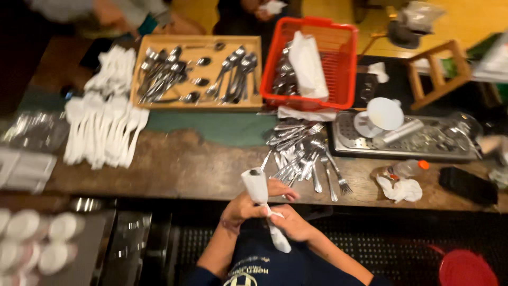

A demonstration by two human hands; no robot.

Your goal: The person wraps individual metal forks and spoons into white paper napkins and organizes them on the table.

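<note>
Blurred edges, wrapped cutlery

A white napkin roll (258, 186) hid most of its cutlery; left of it, white cups (24, 233) blurred off the frame edge, and beyond it another person (106, 10) was cropped.

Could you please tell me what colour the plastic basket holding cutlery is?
The basket is red, seen clearest in the head view.

We are at a restaurant service counter: a wooden tray (197, 74) of sorted cutlery far left, a red basket (311, 62), loose forks (301, 151), rows of napkin rolls (103, 130).
</note>
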